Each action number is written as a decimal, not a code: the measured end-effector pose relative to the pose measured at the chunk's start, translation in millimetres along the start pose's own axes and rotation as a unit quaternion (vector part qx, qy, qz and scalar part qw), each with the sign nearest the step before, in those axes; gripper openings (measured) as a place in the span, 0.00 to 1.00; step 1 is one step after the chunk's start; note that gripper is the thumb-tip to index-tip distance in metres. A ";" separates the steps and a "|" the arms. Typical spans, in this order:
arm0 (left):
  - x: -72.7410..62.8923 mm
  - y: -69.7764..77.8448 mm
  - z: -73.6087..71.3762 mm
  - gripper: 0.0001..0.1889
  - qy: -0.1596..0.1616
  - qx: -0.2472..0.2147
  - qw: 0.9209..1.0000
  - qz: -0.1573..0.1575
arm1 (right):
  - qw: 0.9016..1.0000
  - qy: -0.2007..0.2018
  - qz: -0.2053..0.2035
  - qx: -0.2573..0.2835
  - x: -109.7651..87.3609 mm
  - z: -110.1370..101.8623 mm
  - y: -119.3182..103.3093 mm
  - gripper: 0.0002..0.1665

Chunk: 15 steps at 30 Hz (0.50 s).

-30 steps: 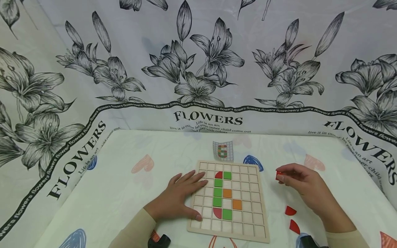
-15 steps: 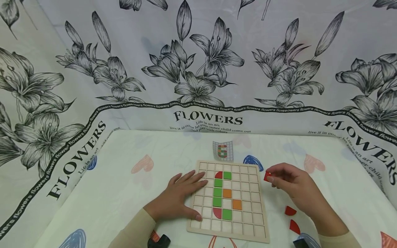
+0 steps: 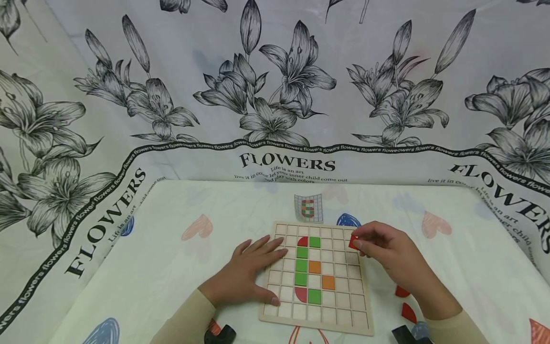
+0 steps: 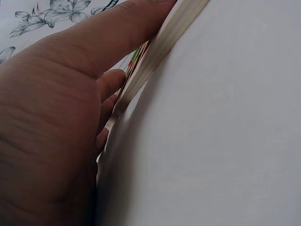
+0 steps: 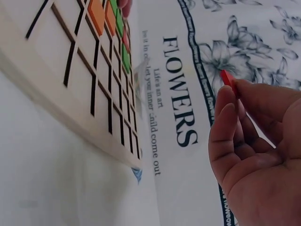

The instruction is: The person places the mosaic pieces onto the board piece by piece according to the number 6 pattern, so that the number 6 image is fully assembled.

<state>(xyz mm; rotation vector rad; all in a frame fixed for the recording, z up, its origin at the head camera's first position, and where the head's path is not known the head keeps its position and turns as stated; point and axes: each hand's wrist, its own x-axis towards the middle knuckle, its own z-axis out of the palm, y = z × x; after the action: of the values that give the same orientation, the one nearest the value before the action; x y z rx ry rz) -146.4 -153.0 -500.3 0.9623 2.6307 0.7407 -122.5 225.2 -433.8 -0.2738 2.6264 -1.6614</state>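
A square wooden grid board (image 3: 338,315) lies on the table, with green squares (image 3: 301,265), orange squares (image 3: 328,282) and red quarter-round tiles (image 3: 301,295) set in some of its cells. My left hand (image 3: 245,272) rests with spread, fairly straight fingers on the board's left edge; in the left wrist view its thumb lies along the wooden rim (image 4: 150,61). Between thumb and fingertips my right hand (image 3: 388,248) pinches a small red tile (image 3: 353,242) over the board's upper right side. The right wrist view shows that red tile (image 5: 228,79) edge-on, raised off the board.
Two loose red tiles (image 3: 408,313) lie right of the board, the upper one partly covered by the right forearm. Behind the board is a small card (image 3: 308,208) with a coloured grid pattern. A flower-printed cloth (image 3: 275,95) hangs at the back.
My right hand has moved left with the red tile, from beside the board to over its right edge. The left hand stays in place on the board.
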 end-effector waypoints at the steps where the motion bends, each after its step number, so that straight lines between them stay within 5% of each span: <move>1: -0.2 -0.4 0.2 0.59 0.000 0.000 1.000 0.000 | 1.000 -0.002 0.003 0.000 2.2 2.0 -0.9 0.10; 15: -0.7 0.3 -0.9 0.59 0.002 -0.004 1.000 0.004 | 0.998 -0.028 0.038 0.033 27.5 35.2 3.4 0.13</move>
<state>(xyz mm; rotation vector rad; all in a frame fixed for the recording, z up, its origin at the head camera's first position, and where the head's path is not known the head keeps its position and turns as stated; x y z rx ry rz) -146.1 -153.6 -499.3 0.9705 2.6265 0.7552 -146.0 190.7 -450.0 -0.2123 2.5037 -1.6862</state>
